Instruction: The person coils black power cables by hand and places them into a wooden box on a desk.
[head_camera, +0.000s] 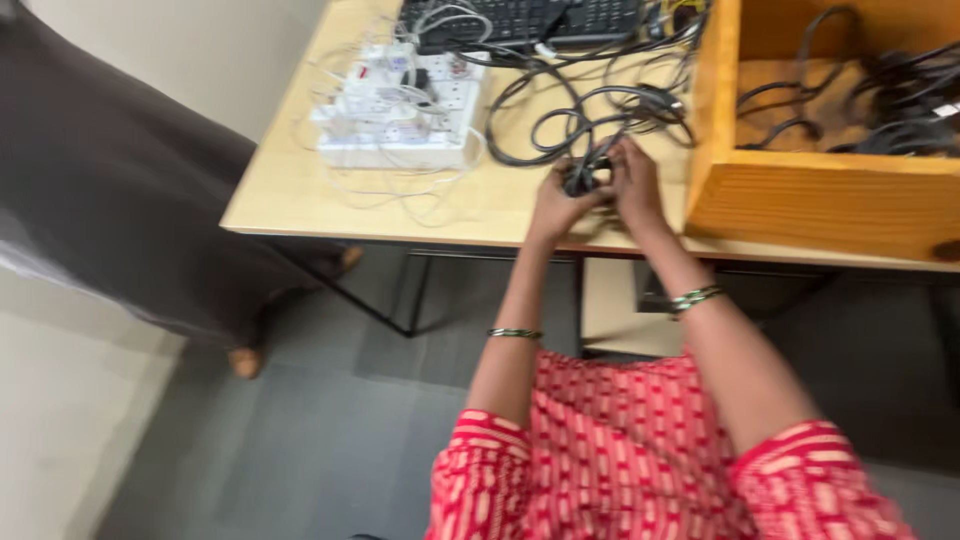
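Both hands (600, 195) reach forward, fingers (625, 160) clasping a black cable bundle (585, 175).

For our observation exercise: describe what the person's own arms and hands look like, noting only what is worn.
Both forearms are bare. The left hand has a thin green bangle on its wrist; the right hand has green bangles stacked together. Short red sleeves with pale pattern cover the upper arms.

A black cable (585, 135) lies in loose, tangled loops on the pale worktop (290, 190) near its front edge, with one bunched part pinched between the two hands just beside the wooden box (800, 195).
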